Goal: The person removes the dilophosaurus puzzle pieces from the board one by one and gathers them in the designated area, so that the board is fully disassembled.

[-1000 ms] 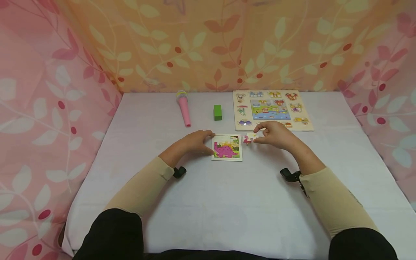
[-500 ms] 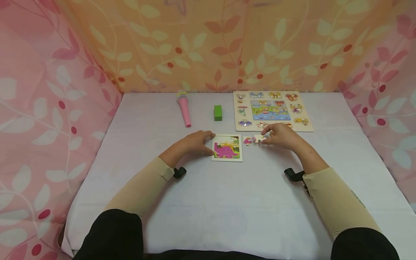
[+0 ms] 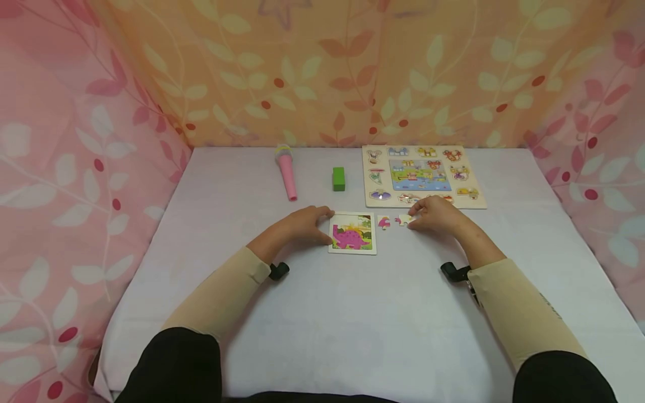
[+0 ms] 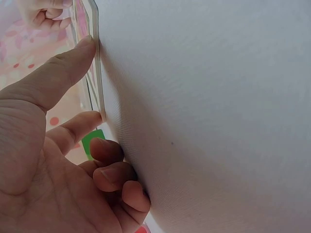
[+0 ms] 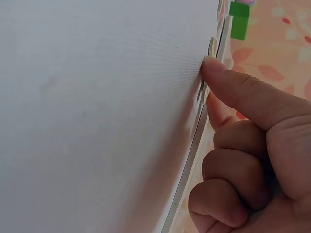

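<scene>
A small square jigsaw puzzle [image 3: 351, 239] with a pink dinosaur lies flat in its white frame on the table. My left hand [image 3: 305, 224] touches its left edge with thumb and index finger, the other fingers curled against the cloth in the left wrist view. To the right of the frame lies a loose pink-and-white puzzle piece [image 3: 384, 222]. Beside that, my right hand [image 3: 437, 215] pinches another puzzle piece [image 3: 403, 220] at table level between thumb and index finger. In the right wrist view the thumb [image 5: 228, 80] partly hides this piece.
Just behind the right hand lies a large wooden peg puzzle board [image 3: 420, 175]. A green block [image 3: 339, 179] and a pink toy microphone [image 3: 287, 176] rest farther back. White cloth covers the table [image 3: 322, 324], with patterned curtains [image 3: 322, 67] on three sides.
My right hand has moved slightly right with its puzzle piece, parting it from the loose piece beside the frame. The left hand stays at the frame's edge.
</scene>
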A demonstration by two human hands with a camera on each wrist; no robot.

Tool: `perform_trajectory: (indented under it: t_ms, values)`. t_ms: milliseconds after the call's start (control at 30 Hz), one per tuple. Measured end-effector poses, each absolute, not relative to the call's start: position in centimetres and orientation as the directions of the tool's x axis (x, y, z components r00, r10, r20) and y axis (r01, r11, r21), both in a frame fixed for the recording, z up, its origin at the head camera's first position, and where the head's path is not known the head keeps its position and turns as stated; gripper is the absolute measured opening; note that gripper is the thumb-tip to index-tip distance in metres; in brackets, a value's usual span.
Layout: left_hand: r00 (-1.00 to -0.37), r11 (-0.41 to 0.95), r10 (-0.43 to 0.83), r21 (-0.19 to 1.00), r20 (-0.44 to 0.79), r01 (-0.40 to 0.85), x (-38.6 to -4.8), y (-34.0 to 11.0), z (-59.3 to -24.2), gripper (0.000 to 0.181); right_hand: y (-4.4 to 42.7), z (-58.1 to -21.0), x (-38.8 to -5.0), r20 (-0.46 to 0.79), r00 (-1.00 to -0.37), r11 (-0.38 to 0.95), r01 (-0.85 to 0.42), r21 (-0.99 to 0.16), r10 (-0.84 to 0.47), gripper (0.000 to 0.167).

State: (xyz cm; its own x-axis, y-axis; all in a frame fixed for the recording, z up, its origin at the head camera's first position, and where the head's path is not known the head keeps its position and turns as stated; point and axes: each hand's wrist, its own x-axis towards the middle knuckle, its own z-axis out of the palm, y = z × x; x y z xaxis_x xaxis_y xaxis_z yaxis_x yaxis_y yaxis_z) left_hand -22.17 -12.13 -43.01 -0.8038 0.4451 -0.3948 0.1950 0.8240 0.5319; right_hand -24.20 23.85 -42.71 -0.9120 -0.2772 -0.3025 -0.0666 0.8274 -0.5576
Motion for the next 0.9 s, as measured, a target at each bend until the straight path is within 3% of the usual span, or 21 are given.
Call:
perform_trajectory:
  t_ms: [567, 900]
  values:
    - [-0.806, 0.831, 0.440, 0.520, -0.397, 0.197, -22.3, -12.2, -43.3, 0.080, 24.0, -42.4, -23.8, -0.313, -0.910, 0.829, -0.055, -0.556, -0.271, 0.042]
    - [-0.809, 0.826, 0.444, 0.527, -0.385, 0.202, -22.4, -12.1, -43.3, 0.079, 22.9, -39.8, -22.8, -0.206, -0.941, 0.802, -0.101, -0.588, -0.269, 0.041]
